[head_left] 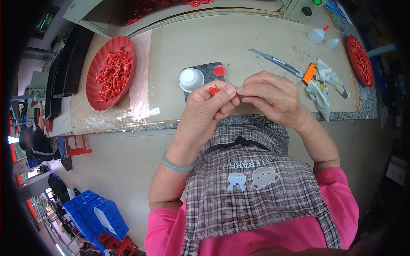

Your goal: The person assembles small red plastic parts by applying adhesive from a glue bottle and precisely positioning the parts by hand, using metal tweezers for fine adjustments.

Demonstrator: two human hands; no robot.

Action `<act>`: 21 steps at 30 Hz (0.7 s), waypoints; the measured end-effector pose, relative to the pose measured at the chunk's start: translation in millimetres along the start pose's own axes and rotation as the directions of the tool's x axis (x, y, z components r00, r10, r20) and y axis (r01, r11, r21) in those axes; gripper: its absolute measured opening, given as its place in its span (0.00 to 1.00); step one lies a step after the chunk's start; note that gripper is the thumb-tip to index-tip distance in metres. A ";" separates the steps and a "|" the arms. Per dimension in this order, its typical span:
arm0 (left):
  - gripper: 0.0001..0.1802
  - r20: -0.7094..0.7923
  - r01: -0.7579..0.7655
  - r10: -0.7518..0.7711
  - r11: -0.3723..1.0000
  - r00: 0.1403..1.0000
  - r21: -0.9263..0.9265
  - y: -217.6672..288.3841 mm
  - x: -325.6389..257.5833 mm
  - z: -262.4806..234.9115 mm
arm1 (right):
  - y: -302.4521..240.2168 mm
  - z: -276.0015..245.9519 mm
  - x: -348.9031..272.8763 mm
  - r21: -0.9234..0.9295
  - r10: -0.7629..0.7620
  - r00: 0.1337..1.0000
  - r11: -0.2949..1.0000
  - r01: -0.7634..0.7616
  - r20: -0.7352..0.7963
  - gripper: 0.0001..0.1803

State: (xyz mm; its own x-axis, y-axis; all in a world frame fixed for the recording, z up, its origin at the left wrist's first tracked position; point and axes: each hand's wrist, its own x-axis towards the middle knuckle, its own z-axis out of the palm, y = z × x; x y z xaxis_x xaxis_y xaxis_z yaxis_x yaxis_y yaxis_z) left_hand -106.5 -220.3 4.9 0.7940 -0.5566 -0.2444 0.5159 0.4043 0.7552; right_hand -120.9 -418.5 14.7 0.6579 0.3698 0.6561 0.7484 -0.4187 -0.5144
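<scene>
A small red piece shows between the thumb and fingers of my left hand, which is closed in a pinch. My right hand is also pinching, its fingertips meeting those of the left. A bit of red shows at that meeting point, but I cannot make out its shape. Just beyond my left hand, a white cup and a small round red lid-like dish rest on a dark mat.
A red oval basin of small red pieces stands at left, another red basin at far right. Right of my hands lie a utility knife, an orange lighter and crumpled cloth. Two squeeze bottles stand beyond.
</scene>
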 end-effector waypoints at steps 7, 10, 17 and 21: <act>0.08 0.010 -0.041 0.041 0.999 0.999 0.002 -3.5 -1.7 1.2 | 1.2 2.5 -2.1 0.050 0.074 0.997 0.996 -0.073 -0.028 0.07; 0.06 -0.009 -0.059 0.060 0.993 0.998 0.106 -1.9 -2.8 1.3 | 2.1 3.5 -3.1 0.074 0.125 0.992 0.989 -0.124 -0.008 0.08; 0.11 -0.077 -0.110 0.136 0.956 0.988 0.273 -1.9 -9.7 11.5 | 2.5 7.5 -6.0 0.163 0.179 0.984 0.971 -0.173 -0.023 0.07; 0.16 0.031 -0.108 0.105 0.990 0.994 0.094 -1.4 -12.2 1.4 | 4.1 6.4 -7.0 0.361 0.305 0.952 0.884 -0.297 0.034 0.06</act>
State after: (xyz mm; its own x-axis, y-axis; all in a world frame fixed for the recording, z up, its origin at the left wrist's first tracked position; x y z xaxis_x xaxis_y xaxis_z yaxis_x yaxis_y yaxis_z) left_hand -117.3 -215.1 7.6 0.8337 -0.5329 -0.1448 0.3949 0.3920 0.8309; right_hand -121.9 -417.5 4.5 0.8575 0.2525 0.4483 0.4970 -0.1810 -0.8487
